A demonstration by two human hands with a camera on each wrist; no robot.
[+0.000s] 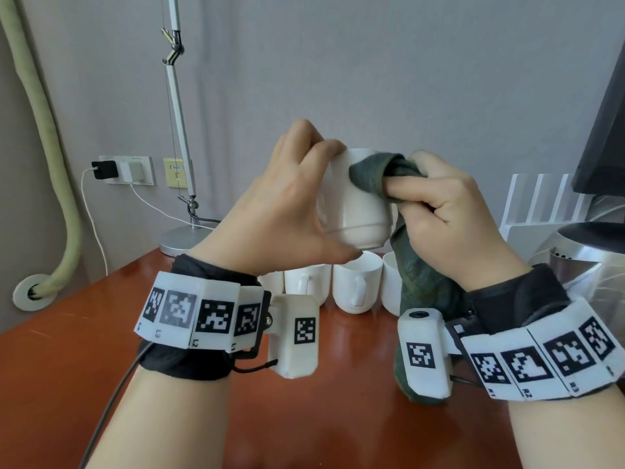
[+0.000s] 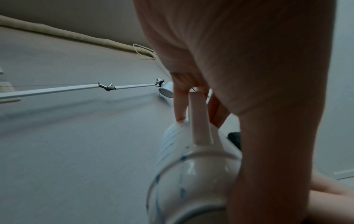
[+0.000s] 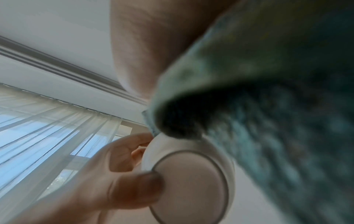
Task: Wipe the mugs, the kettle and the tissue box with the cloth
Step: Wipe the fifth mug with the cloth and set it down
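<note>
Mug [image 1: 355, 198]: you hold it in the air above the tabletop [image 1: 84, 333], tilted; glazed ceramic, likely smooth, rigid and breakable.
Left hand [image 1: 287, 204]: fingers curl over the rim, thumb at the base; keep that two-ended hold.
Right hand [image 1: 449, 211]: bunches the green cloth [image 1: 378, 174] against the mug's wall.
Cloth: soft, limp, tail hanging.
Other mugs [image 1: 355, 286]: on the tabletop, beyond your wrists.

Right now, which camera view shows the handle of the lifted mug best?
The left wrist view: the handle is in plain sight, between the left hand's fingers. In the head view the left hand hides it; the right wrist view shows only the mug's base.
</note>
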